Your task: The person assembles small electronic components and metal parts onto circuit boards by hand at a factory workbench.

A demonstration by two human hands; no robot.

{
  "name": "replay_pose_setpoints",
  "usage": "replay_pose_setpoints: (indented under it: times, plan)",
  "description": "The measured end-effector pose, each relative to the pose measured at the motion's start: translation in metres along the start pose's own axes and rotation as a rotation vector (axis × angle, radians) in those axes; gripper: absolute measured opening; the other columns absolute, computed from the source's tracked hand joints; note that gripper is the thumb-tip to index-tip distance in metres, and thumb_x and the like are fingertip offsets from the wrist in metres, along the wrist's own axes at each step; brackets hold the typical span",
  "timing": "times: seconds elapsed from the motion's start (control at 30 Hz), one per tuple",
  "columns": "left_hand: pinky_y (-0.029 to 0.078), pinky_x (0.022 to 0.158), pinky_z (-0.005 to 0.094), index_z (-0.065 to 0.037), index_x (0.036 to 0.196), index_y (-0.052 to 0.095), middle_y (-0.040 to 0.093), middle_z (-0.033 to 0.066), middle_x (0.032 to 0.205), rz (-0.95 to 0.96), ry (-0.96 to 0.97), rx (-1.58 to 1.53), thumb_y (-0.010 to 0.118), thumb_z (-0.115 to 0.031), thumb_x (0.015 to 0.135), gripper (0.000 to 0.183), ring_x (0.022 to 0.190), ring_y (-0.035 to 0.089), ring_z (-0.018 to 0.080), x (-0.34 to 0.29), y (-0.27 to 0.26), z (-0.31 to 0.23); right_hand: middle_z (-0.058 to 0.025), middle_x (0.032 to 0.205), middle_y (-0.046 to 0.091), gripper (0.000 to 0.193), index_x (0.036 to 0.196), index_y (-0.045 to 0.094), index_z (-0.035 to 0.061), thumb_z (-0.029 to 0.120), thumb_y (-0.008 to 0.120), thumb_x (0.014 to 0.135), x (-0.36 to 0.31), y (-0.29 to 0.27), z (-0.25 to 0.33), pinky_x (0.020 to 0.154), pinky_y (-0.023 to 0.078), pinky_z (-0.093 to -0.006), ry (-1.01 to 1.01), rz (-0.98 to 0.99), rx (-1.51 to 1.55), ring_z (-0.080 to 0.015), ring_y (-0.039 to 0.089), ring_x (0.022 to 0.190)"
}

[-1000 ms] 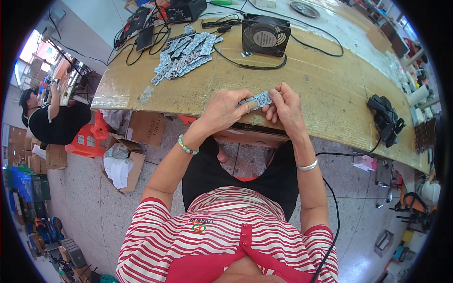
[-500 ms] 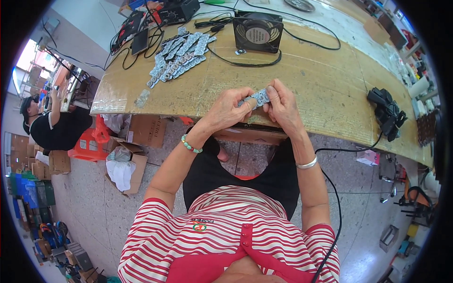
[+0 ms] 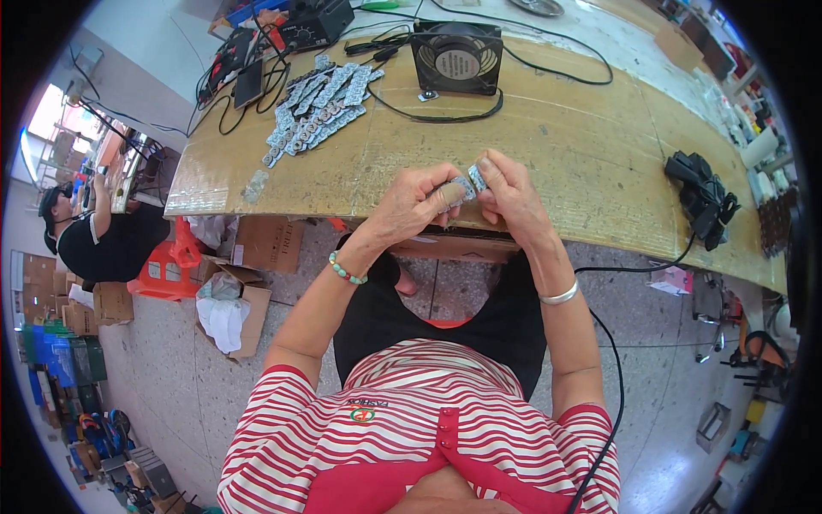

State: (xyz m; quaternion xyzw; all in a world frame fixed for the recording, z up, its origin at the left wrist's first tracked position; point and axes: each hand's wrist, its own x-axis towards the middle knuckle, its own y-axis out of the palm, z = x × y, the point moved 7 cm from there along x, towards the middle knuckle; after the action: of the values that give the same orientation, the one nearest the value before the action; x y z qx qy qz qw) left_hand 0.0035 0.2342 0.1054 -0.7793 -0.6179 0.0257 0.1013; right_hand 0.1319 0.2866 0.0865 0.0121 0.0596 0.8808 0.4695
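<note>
Over the table's front edge, both my hands are closed on pale blue-grey pieces that look like parts of a circuit board strip. My left hand (image 3: 419,197) pinches the longer-looking piece (image 3: 464,188) between thumb and fingers, its far part covered by the palm. In my right hand (image 3: 511,190), thumb and fingertips grip a small piece (image 3: 477,177), tilted up. A narrow gap shows between the two pieces. Farther left on the table lies a loose pile of similar circuit board strips (image 3: 321,107), some with round parts along them.
A black square fan (image 3: 456,58) stands at the back of the brown-covered table (image 3: 582,163), its cable looping in front. A bundle of black adapters and cables (image 3: 702,197) lies at the right. Back left is a black box with a knob (image 3: 317,26). Another person (image 3: 103,231) sits far left.
The strip spanning both hands has come apart into two pieces, one in each hand. My right hand's piece has tilted up. The view has shifted slightly.
</note>
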Motion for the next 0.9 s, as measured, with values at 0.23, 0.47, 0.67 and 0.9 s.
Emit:
replay_pose_setpoints:
  times: [0.23,0.47,0.67,0.9]
  plan:
    - [0.051,0.054,0.0326,-0.005,0.098,0.064,0.067,0.0098,0.078,-0.383,0.453,0.751,0.065,-0.008,0.085,0.013,0.062,0.066,0.0225,-0.014,-0.002,-0.047,0.0007,0.057,0.047,0.026,0.084,0.049,0.0043,0.022,0.047,0.103,-0.002,-0.002,0.003,0.037,0.035,-0.0232,-0.081,-0.128,0.064,-0.0071,0.043,0.04]
    - [0.049,0.054,0.0331,-0.006,0.101,0.068,0.067,0.0088,0.079,-0.421,0.466,0.858,0.066,-0.003,0.074,0.027,0.056,0.062,0.0207,-0.016,0.005,-0.037,0.0004,0.056,0.049,0.025,0.085,0.05,0.0027,0.02,0.048,0.103,-0.001,-0.002,0.002,0.037,0.038,-0.0237,-0.138,-0.173,-0.054,-0.0071,0.046,0.041]
    - [0.049,0.053,0.0329,-0.006,0.1,0.068,0.067,0.008,0.076,-0.432,0.468,0.893,0.066,-0.003,0.072,0.029,0.056,0.062,0.0211,-0.015,0.006,-0.035,-0.0026,0.055,0.051,0.023,0.086,0.049,0.0014,0.018,0.049,0.102,-0.003,-0.001,0.008,0.037,0.04,-0.0258,-0.207,-0.194,-0.194,-0.0096,0.05,0.04]
    - [0.051,0.055,0.0342,-0.005,0.099,0.069,0.069,0.0107,0.081,-0.449,0.416,0.851,0.068,-0.003,0.073,0.025,0.06,0.065,0.0235,-0.014,0.004,-0.031,-0.0052,0.056,0.052,0.024,0.084,0.048,0.001,0.017,0.047,0.102,-0.003,0.0,0.013,0.035,0.039,-0.0275,-0.227,-0.202,-0.274,-0.0125,0.053,0.039]
